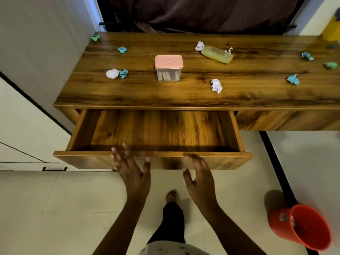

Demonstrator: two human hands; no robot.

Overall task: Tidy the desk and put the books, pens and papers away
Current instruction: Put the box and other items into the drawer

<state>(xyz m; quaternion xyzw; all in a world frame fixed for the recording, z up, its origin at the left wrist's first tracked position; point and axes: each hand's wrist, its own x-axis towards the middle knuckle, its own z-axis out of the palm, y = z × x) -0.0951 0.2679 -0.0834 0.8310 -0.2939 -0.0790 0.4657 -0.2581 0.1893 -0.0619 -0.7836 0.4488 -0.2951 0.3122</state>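
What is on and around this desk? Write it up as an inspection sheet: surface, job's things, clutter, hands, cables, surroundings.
Surface: wooden desk, its drawer pulled open, nothing seen inside.
Job's things: white paper ball and teal paper ball side by side at left, more scattered across the top; no books seen.
Clutter: pink-lidded clear box mid-desk holding pale sticks; yellow case farther back, right.
Hands: left hand and right hand open at the drawer front, holding nothing.
Cables: nothing seen.
Surroundings: orange bucket on the floor at right; dark curtain behind the desk.
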